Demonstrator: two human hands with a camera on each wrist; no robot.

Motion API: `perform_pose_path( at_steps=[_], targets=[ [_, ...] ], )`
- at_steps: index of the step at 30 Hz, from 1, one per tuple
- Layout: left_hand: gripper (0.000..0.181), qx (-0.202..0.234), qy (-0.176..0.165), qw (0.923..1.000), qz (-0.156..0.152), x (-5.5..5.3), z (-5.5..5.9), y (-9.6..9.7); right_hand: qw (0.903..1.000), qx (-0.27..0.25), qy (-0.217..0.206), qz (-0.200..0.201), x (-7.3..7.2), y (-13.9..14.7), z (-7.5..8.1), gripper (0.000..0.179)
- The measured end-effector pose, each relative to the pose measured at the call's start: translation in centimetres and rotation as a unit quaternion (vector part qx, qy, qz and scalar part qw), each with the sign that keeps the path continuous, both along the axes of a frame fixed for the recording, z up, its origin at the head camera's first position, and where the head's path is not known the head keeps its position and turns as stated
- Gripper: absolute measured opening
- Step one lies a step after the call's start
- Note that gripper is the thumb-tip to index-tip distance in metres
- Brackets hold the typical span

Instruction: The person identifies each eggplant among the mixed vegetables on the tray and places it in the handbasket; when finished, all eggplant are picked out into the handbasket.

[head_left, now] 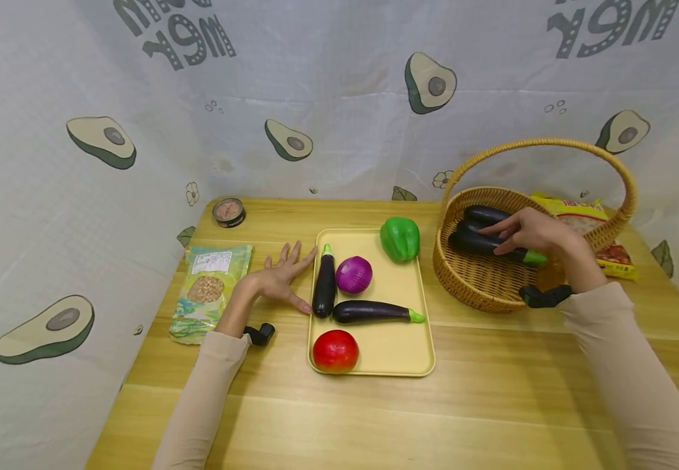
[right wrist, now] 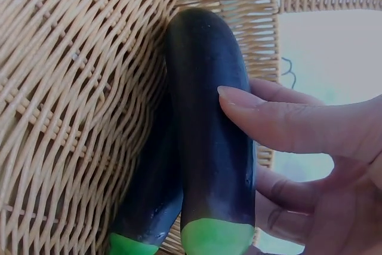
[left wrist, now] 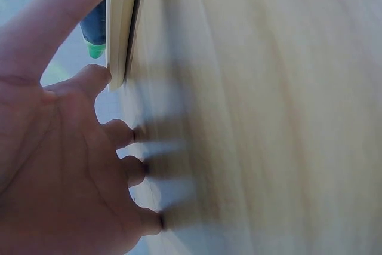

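My right hand (head_left: 530, 232) reaches into the wicker basket (head_left: 474, 287) and holds an eggplant (right wrist: 209, 117), thumb on one side and fingers round the other. A second eggplant (right wrist: 152, 189) lies against the basket wall beside it. My left hand (head_left: 277, 277) is spread wide at the left edge of the yellow tray (head_left: 386, 352), fingertips down on the wooden table and thumb and index finger right at the rim. An upright eggplant (head_left: 324, 284) on the tray lies closest to that hand. Another eggplant (head_left: 371, 312) lies crosswise next to it.
Also on the tray are a purple onion (head_left: 354, 274), a green bell pepper (head_left: 400, 239) and a red round fruit (head_left: 335, 351). Left of it are a food pouch (head_left: 210, 294) and a small round tin (head_left: 229, 212). A yellow bag (head_left: 615, 258) lies behind the basket, whose handle (head_left: 542, 141) arches high.
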State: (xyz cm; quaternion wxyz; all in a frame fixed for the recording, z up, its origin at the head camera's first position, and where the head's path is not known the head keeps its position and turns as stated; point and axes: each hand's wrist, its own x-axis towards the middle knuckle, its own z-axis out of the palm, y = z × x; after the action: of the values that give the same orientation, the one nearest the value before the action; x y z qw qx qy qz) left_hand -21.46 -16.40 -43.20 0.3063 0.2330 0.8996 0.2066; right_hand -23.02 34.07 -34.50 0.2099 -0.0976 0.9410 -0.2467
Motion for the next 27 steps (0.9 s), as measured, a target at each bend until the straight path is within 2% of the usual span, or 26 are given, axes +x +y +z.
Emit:
perform_pose_path(
  at_steps=[13, 19, 27],
  targets=[
    [0.131, -0.001, 0.005, 1.0000, 0.002, 0.2, 0.4, 0.2, 0.9993, -0.004, -0.036, 0.008, -1.6, 1.4, -0.4, 0.052],
    [0.131, 0.003, 0.003, 1.0000, 0.006, 0.2, 0.4, 0.1, 0.9992, -0.007, -0.039, -0.011, -1.8, 1.3, -0.6, 0.051],
    [0.131, -0.003, 0.006, 1.0000, 0.003, 0.1, 0.3, 0.0, 0.9986, -0.012, -0.049, -0.014, -1.7, 1.5, -0.7, 0.051]
  ],
)
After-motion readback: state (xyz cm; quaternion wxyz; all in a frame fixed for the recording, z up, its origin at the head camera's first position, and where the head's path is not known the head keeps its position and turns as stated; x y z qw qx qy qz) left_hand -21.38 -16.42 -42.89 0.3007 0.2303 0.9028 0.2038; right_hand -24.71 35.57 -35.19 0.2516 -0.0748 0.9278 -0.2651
